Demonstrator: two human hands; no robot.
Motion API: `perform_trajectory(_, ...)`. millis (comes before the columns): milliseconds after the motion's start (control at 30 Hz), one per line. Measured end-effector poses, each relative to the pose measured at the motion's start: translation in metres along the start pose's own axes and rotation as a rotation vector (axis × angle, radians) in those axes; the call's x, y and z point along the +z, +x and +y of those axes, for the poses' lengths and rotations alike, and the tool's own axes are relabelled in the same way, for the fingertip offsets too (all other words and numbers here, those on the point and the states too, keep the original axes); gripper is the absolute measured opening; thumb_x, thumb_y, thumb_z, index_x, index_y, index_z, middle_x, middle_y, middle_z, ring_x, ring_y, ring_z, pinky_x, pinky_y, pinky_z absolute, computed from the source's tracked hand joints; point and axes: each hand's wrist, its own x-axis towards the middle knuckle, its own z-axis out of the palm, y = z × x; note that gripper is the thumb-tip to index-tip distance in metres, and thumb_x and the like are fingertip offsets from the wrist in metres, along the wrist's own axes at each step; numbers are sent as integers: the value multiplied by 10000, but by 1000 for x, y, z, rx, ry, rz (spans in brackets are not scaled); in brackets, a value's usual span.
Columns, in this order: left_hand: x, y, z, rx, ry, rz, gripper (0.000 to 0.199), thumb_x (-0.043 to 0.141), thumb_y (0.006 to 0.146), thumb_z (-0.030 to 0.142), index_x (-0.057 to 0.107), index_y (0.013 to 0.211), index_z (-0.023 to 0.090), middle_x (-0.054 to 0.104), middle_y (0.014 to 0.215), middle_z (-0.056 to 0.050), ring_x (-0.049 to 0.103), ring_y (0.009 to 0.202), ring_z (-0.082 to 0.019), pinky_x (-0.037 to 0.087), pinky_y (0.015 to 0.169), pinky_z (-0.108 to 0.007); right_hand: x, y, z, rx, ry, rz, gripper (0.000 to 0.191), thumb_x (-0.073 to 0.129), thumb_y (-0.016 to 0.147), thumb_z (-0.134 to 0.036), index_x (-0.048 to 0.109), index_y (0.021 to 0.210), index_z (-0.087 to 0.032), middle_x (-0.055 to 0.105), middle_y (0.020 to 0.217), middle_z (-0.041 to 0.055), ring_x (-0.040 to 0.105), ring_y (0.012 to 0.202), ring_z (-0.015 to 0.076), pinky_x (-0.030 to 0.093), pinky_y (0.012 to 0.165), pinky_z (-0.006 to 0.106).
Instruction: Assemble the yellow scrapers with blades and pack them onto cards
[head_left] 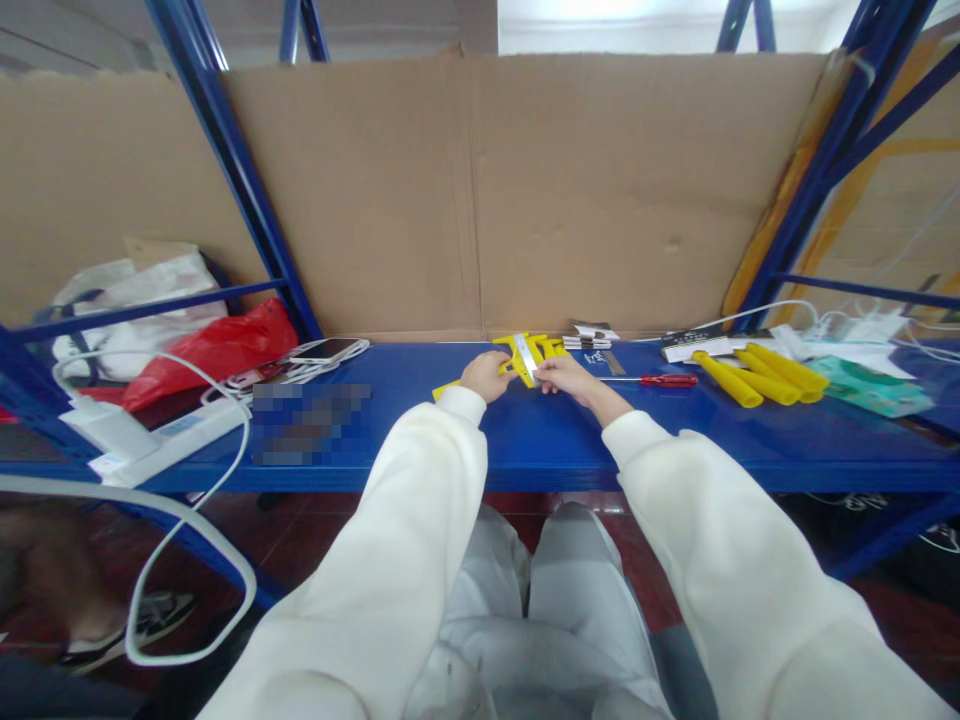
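Both hands meet over the blue shelf, around a yellow piece with a pale, flat strip (526,360) along it; its exact kind does not show. My left hand (486,376) is closed on its left side, fingers bent. My right hand (564,379) pinches the lower right end of the strip. More yellow parts (553,347) lie just behind the right fingers, partly hidden. A bit of yellow (444,389) pokes out left of my left hand. To the right of my right hand lies a screwdriver with a red handle (669,381), its shaft pointing left.
Several yellow tubes (780,372) lie at the right beside a green packet (874,385) and white cables. A phone (328,351), a red bag (214,350) and a power strip (176,440) are at the left. Cardboard (600,200) stands behind the blue shelf (555,440). A person's leg (82,570) shows lower left.
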Motion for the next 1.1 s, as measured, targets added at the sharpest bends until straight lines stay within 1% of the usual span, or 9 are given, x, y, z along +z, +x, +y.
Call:
perform_trajectory(133, -2, -2, 2, -30, -14, 3, 302, 653, 888, 233, 713, 1179, 180, 714, 1234, -95, 655, 1155, -216, 496, 985, -283, 0, -4, -5, 34, 44, -10, 251, 591, 869, -24, 581, 652, -150, 574, 517, -8, 532, 411, 62, 380, 416, 158)
perform_trajectory(267, -3, -4, 4, -56, -14, -3, 471, 656, 890, 225, 597, 1355, 185, 704, 1249, -98, 660, 1154, -211, 498, 983, -284, -1, -7, -7, 54, 34, 2, 227, 607, 864, -33, 601, 664, -140, 569, 488, -10, 534, 400, 62, 369, 387, 145)
perform_trajectory(367, -3, -4, 2, -21, 15, -24, 571, 639, 902, 235, 499, 1455, 212, 688, 1276, -88, 652, 1165, -213, 495, 990, -298, -3, -8, -6, 59, 11, 28, 168, 660, 838, -69, 632, 686, -136, 566, 473, -15, 514, 382, 62, 356, 366, 147)
perform_trajectory(467, -3, -4, 1, 42, 66, -49, 594, 603, 924, 249, 454, 1498, 281, 656, 1321, -65, 633, 1193, -213, 485, 1005, -309, -4, -7, -4, 57, 13, 25, 144, 669, 840, -97, 642, 703, -131, 546, 445, -24, 477, 368, 56, 340, 361, 146)
perform_trajectory(533, -3, -4, 0, 77, 112, -72, 569, 572, 941, 265, 462, 1496, 320, 659, 1278, -61, 642, 1160, -220, 493, 983, -316, -5, -5, -1, 42, 14, 10, 141, 683, 834, -119, 646, 699, -132, 538, 439, -26, 467, 373, 58, 340, 370, 155)
perform_trajectory(633, -3, -4, 0, 116, 170, -127, 491, 519, 963, 284, 533, 1451, 336, 653, 1164, -69, 657, 1084, -228, 504, 931, -315, -5, -3, 2, 18, 7, -17, 177, 712, 803, -135, 640, 641, -142, 553, 467, -9, 487, 402, 69, 360, 403, 177)
perform_trajectory(800, -2, -4, -1, 160, 190, -181, 457, 483, 973, 279, 572, 1415, 355, 614, 1077, -59, 645, 1031, -210, 493, 890, -287, -6, 0, 5, -2, -15, -62, 249, 648, 822, -105, 625, 579, -153, 565, 509, 8, 482, 427, 65, 356, 425, 185)
perform_trajectory(933, -1, -4, -1, 147, 193, -177, 460, 468, 981, 283, 561, 1425, 361, 602, 1079, -62, 635, 1041, -212, 486, 888, -286, -7, 0, 5, -26, -10, -88, 248, 609, 856, -108, 635, 614, -155, 542, 491, -5, 460, 422, 62, 343, 421, 179)
perform_trajectory(1100, -2, -5, 1, 157, 189, -182, 449, 486, 977, 268, 581, 1408, 349, 609, 1085, -62, 627, 1076, -213, 476, 904, -283, -8, -3, 3, -33, -25, -104, 299, 571, 889, -106, 612, 597, -152, 537, 493, 7, 445, 430, 64, 337, 441, 190)
